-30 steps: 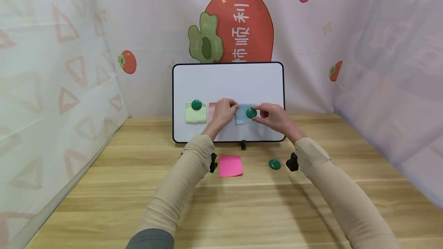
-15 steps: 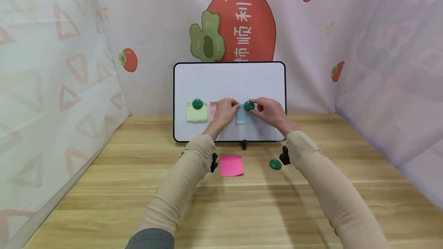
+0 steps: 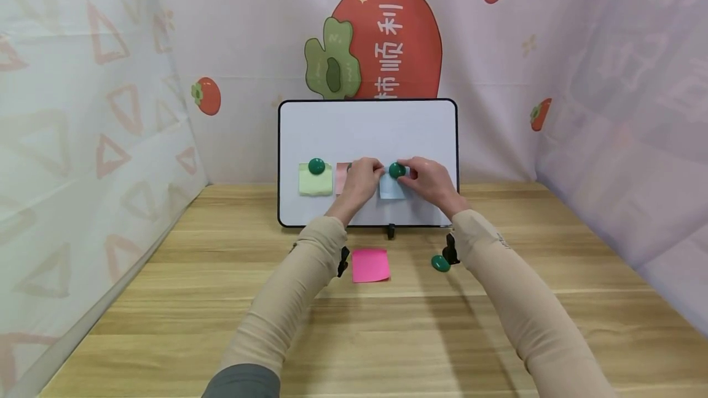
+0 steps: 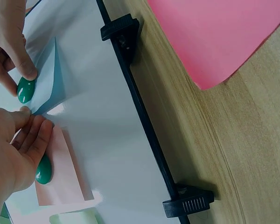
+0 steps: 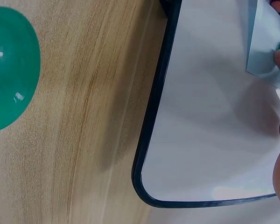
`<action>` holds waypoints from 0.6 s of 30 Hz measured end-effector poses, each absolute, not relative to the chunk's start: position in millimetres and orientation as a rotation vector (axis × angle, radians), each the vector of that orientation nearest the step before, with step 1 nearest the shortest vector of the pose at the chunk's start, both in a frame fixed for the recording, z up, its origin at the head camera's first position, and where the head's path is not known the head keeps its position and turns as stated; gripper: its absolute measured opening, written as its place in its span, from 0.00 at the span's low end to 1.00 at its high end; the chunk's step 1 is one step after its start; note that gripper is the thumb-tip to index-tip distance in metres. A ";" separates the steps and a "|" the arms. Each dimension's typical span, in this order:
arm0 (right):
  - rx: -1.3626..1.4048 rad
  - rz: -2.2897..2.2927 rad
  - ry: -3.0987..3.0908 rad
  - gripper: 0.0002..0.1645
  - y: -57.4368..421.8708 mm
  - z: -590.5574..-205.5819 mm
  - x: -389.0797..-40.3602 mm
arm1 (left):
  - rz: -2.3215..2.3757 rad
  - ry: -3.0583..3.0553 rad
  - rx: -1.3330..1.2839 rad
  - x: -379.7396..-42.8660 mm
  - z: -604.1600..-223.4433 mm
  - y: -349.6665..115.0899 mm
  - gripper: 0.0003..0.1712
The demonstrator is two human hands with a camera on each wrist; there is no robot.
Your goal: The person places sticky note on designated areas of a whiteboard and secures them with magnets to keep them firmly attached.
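A small whiteboard (image 3: 365,131) stands upright at the back of the table. Against it, my left hand (image 3: 362,181) pinches the upper left edge of a light blue sticky note (image 3: 393,189). Thumb and fingers of my right hand (image 3: 433,180) grip a round green magnet (image 3: 396,170) on the upper part of that note; the note's lower edge lifts off the board in the left wrist view. Partly behind my left hand is a pale pink sticky note (image 4: 67,172) under another green magnet (image 4: 44,170). Farther left, a green magnet (image 3: 316,166) sits on a pale green sticky note (image 3: 315,184).
A bright pink sticky note (image 3: 370,265) lies on the wooden table (image 3: 381,336) before the board. To its right is a loose green magnet (image 3: 440,263), close to the black wrist camera (image 3: 450,249). Black clips (image 4: 189,203) hold the board's lower edge.
My right hand has moved the green magnet up and slightly left, from the blue note's middle right to its upper part. My left hand keeps its place at the note's edge.
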State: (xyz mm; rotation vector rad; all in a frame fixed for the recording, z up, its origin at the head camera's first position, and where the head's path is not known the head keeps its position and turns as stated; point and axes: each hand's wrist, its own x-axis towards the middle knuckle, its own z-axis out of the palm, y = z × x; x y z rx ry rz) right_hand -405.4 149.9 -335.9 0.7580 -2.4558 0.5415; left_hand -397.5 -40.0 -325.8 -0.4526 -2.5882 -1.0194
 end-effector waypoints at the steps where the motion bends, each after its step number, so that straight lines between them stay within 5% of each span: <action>1: 0.757 0.540 -2.456 0.25 149.8 -336.1 -405.5 | -1.014 -2.583 -0.456 -397.9 -326.5 -39.9 0.11; 18: 0.727 0.521 -2.448 0.28 147.9 -339.4 -400.6 | -0.962 -2.535 -0.469 -395.2 -328.2 -40.1 0.12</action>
